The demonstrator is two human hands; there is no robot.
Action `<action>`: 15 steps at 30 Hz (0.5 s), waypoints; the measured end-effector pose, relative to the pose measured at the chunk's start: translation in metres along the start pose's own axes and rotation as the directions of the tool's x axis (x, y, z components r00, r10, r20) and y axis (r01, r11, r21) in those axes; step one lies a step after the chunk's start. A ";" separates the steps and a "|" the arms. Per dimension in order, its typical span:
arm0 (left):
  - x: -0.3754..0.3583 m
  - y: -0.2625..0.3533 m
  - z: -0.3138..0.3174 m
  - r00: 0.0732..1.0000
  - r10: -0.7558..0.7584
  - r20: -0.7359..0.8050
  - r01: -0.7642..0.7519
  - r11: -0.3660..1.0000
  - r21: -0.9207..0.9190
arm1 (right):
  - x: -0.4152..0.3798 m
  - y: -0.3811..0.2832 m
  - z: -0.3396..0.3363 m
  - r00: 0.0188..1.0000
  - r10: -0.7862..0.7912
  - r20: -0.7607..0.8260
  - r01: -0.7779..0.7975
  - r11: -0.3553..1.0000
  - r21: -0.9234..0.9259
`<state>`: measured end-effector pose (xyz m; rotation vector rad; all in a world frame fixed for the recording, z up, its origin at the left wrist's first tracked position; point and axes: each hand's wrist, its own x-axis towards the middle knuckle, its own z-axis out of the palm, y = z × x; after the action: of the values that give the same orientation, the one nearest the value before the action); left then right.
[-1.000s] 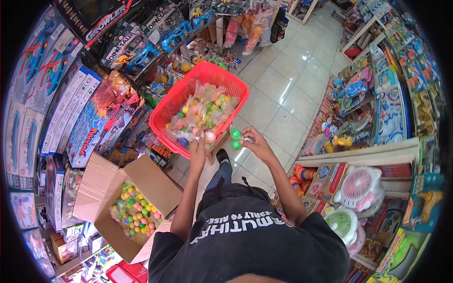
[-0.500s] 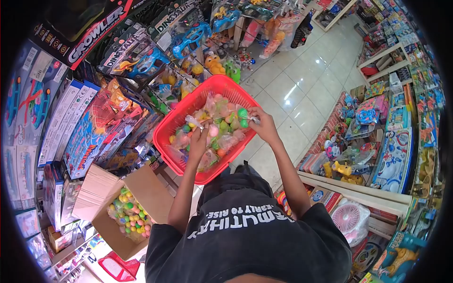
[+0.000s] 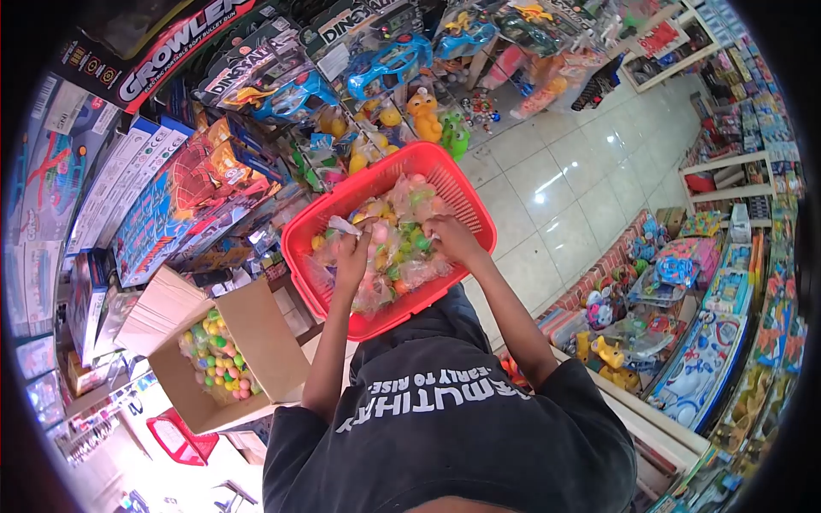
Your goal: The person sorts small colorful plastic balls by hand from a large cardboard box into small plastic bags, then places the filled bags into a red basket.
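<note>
A red plastic basket (image 3: 468, 178) in front of my body holds several clear plastic bags (image 3: 373, 289) of small coloured balls. Over its left half, my left hand (image 3: 354, 256) is closed, with a crumpled whitish piece of plastic (image 3: 344, 226) sticking out from its fingers. My right hand (image 3: 455, 239) reaches inside the right part of the basket, its fingers curled together against the bags. What those fingers grip is hidden. Green balls (image 3: 421, 241) lie just left of the right hand.
An open cardboard box (image 3: 278, 342) with many coloured balls stands at lower left. Boxed toys (image 3: 184, 209) rise on the left, and hanging packaged toys (image 3: 389, 68) line the back. Toy shelves (image 3: 701, 359) run along the right beside the tiled floor (image 3: 547, 184). Another red basket (image 3: 184, 440) is at bottom left.
My right hand has gone from the basket's right rim, where it held up a clear bag with green balls, to lower inside the basket. My left hand keeps its whitish plastic. The view has shifted.
</note>
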<state>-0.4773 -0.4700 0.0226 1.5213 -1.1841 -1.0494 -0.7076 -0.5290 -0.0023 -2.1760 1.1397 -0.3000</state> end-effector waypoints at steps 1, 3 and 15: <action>-0.002 0.003 0.003 1.000 0.009 -0.016 -0.010 1.000 -0.015 | 0.001 0.002 0.002 1.000 -0.005 0.009 0.005 1.000 0.007; -0.004 0.016 0.007 0.999 -0.048 -0.002 0.048 0.999 0.005 | -0.004 0.006 0.009 0.978 0.023 0.207 -0.014 0.999 -0.043; 0.015 0.015 0.042 0.985 -0.100 0.139 0.098 0.995 0.027 | -0.006 0.023 0.024 0.856 -0.030 0.516 0.081 0.994 -0.076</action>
<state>-0.5179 -0.4931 0.0269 1.5561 -1.2289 -1.2314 -0.7145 -0.5229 -0.0344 -2.1824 0.7955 0.3122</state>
